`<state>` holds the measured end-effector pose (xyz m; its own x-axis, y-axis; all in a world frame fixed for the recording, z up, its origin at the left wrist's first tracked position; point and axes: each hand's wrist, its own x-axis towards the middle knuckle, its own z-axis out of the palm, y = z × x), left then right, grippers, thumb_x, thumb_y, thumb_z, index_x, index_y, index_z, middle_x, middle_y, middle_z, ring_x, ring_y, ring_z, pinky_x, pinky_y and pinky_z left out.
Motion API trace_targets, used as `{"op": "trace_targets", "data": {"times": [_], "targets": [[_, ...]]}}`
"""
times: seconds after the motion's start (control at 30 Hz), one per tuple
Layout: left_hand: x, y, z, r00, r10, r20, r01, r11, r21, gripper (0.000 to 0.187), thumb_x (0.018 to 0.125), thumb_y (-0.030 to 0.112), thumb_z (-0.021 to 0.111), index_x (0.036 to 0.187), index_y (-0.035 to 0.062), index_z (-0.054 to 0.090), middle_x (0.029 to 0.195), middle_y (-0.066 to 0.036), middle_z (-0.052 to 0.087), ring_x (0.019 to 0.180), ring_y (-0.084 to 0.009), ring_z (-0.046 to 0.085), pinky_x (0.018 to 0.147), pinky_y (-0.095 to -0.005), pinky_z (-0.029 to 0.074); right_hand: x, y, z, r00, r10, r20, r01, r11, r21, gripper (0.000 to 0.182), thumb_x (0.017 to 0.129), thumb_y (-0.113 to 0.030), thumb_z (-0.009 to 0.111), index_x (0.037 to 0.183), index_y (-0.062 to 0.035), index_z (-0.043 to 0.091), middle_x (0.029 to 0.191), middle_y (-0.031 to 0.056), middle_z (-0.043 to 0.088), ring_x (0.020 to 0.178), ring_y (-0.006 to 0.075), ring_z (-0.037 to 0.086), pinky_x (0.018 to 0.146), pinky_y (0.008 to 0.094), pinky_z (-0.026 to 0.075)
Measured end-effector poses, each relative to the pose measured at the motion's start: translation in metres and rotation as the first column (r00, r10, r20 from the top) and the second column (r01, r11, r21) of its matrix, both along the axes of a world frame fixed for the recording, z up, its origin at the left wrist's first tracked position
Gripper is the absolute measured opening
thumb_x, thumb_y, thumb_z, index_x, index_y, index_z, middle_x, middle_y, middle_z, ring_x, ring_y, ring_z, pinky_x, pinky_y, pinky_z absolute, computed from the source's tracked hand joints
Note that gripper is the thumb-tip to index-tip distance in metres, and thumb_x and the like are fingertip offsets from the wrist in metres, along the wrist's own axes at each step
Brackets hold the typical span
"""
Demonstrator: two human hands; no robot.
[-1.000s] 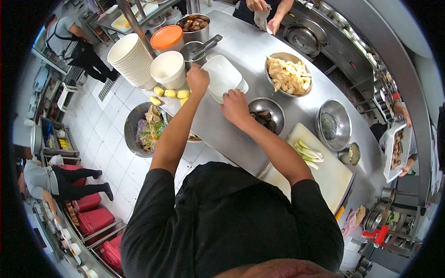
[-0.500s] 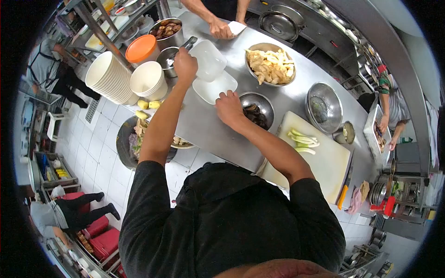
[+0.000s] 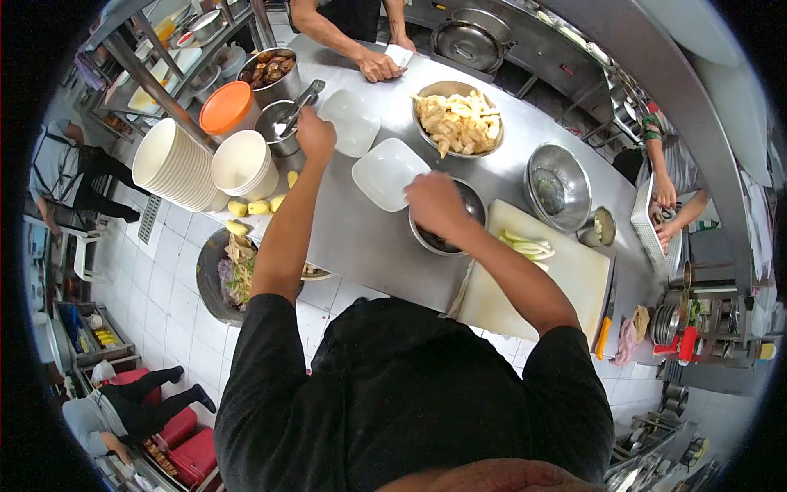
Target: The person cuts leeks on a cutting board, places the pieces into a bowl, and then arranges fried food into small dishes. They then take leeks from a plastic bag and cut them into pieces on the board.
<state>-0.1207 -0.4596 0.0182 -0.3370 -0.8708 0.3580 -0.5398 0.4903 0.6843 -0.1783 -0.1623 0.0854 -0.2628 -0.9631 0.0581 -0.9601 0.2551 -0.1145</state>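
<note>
My left hand (image 3: 316, 136) is closed on metal tongs (image 3: 298, 107), whose far end reaches into a small steel pot (image 3: 269, 131). Two white square dishes lie on the steel table: a far dish (image 3: 350, 123) beside my left hand and a nearer dish (image 3: 390, 174) by my right. Over the edge of a steel bowl (image 3: 482, 205) with dark contents, my right hand (image 3: 443, 205) points downward, close to the nearer dish's corner. Its fingertips are blurred and partly hidden, so its grip does not show.
A cutting board (image 3: 545, 279) carries cut pale green stalks (image 3: 526, 244); an orange-handled knife (image 3: 605, 328) lies alongside. Behind stand a bowl of pale yellow pieces (image 3: 463, 119) and a steel colander (image 3: 559, 189). Stacked white tubs (image 3: 244, 164) stand left. A co-worker's hand (image 3: 379, 66) rests across the table.
The nearer dish has shifted right, toward the bowl, and turned. My right hand has moved from that dish over the bowl. My left hand still holds the tongs at the pot. The view has shifted slightly.
</note>
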Motion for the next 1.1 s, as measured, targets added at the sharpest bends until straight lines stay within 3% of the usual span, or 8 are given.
{"op": "trace_targets", "data": {"times": [0.13, 0.27, 0.33, 0.37, 0.47, 0.6, 0.8, 1.1], "targets": [[0.009, -0.008, -0.029, 0.999, -0.024, -0.024, 0.024, 1.000, 0.001, 0.031, 0.078, 0.004, 0.060, 0.107, -0.0026, 0.052, 0.101, -0.028, 0.063, 0.093, -0.0486, 0.062, 0.084, -0.0545, 0.049, -0.112, 0.014, 0.025, 0.922, -0.339, 0.188, 0.372, 0.910, -0.185, 0.012, 0.075, -0.009, 0.059, 0.079, -0.0020, 0.068, 0.084, 0.0212, 0.066, 0.081, 0.0396, 0.065, 0.075, 0.0499, 0.051], [0.016, 0.003, -0.020, 0.992, 0.012, 0.128, -0.027, 0.992, 0.121, 0.034, 0.079, 0.008, 0.061, 0.111, -0.0022, 0.053, 0.104, -0.027, 0.064, 0.094, -0.0480, 0.063, 0.084, -0.0531, 0.050, -0.246, 0.028, -0.004, 0.815, -0.580, 0.005, 0.549, 0.769, -0.328, 0.030, 0.081, -0.023, 0.056, 0.095, -0.0010, 0.072, 0.104, 0.0216, 0.069, 0.101, 0.0366, 0.065, 0.090, 0.0439, 0.051], [0.021, 0.016, -0.012, 0.979, 0.033, 0.201, -0.061, 0.989, 0.134, 0.035, 0.081, 0.010, 0.062, 0.113, -0.0019, 0.054, 0.107, -0.027, 0.063, 0.095, -0.0473, 0.063, 0.084, -0.0524, 0.051, -0.294, 0.026, -0.026, 0.718, -0.679, 0.155, 0.696, 0.704, -0.142, 0.042, 0.083, -0.033, 0.061, 0.106, 0.0016, 0.069, 0.110, 0.0223, 0.067, 0.107, 0.0375, 0.063, 0.095, 0.0426, 0.049], [0.024, 0.022, -0.013, 0.965, 0.016, 0.263, -0.051, 0.991, 0.127, 0.045, 0.083, 0.022, 0.067, 0.121, 0.0003, 0.054, 0.114, -0.025, 0.061, 0.106, -0.0429, 0.061, 0.091, -0.0513, 0.049, -0.300, 0.022, -0.027, 0.765, -0.644, 0.028, 0.643, 0.759, -0.102, 0.035, 0.081, -0.028, 0.065, 0.096, 0.0029, 0.070, 0.094, 0.0188, 0.070, 0.089, 0.0325, 0.068, 0.080, 0.0415, 0.055], [0.027, 0.052, -0.015, 0.967, -0.159, 0.197, 0.205, 0.950, -0.236, 0.055, 0.081, 0.038, 0.070, 0.124, 0.0047, 0.058, 0.119, -0.020, 0.060, 0.118, -0.0370, 0.054, 0.104, -0.0564, 0.037, -0.306, 0.016, -0.023, 0.468, -0.557, 0.686, 0.681, 0.722, 0.121, 0.015, 0.078, -0.016, 0.066, 0.080, -0.0005, 0.066, 0.073, 0.0106, 0.064, 0.063, 0.0213, 0.062, 0.058, 0.0358, 0.053], [0.031, 0.094, -0.001, 0.822, -0.357, 0.444, 0.420, 0.906, -0.050, 0.056, 0.078, 0.046, 0.072, 0.119, 0.0087, 0.065, 0.120, -0.012, 0.062, 0.123, -0.0307, 0.050, 0.110, -0.0651, 0.021, -0.307, 0.011, -0.029, 0.366, -0.562, 0.741, 0.741, 0.659, 0.134, 0.011, 0.074, -0.004, 0.066, 0.067, -0.0046, 0.057, 0.061, 0.0045, 0.053, 0.049, 0.0137, 0.049, 0.045, 0.0307, 0.043], [0.048, 0.087, 0.000, 0.700, -0.404, 0.589, 0.444, 0.892, 0.085, 0.046, 0.080, 0.041, 0.072, 0.112, 0.0079, 0.069, 0.118, -0.011, 0.063, 0.120, -0.0282, 0.053, 0.112, -0.0657, 0.018, -0.306, 0.009, -0.032, 0.294, -0.583, 0.758, 0.770, 0.614, 0.174, 0.007, 0.073, -0.005, 0.063, 0.073, -0.0031, 0.056, 0.062, 0.0064, 0.055, 0.052, 0.0159, 0.052, 0.044, 0.0322, 0.042], [0.063, 0.095, -0.004, 0.797, -0.337, 0.501, 0.378, 0.926, 0.022, 0.040, 0.082, 0.035, 0.070, 0.108, 0.0052, 0.069, 0.120, -0.014, 0.061, 0.128, -0.0336, 0.045, 0.112, -0.0630, 0.021, -0.278, 0.008, 0.000, 0.554, -0.559, 0.617, 0.747, 0.661, -0.072, 0.015, 0.076, -0.014, 0.061, 0.084, -0.0017, 0.055, 0.076, 0.0138, 0.060, 0.061, 0.0214, 0.059, 0.052, 0.0365, 0.046]]}}
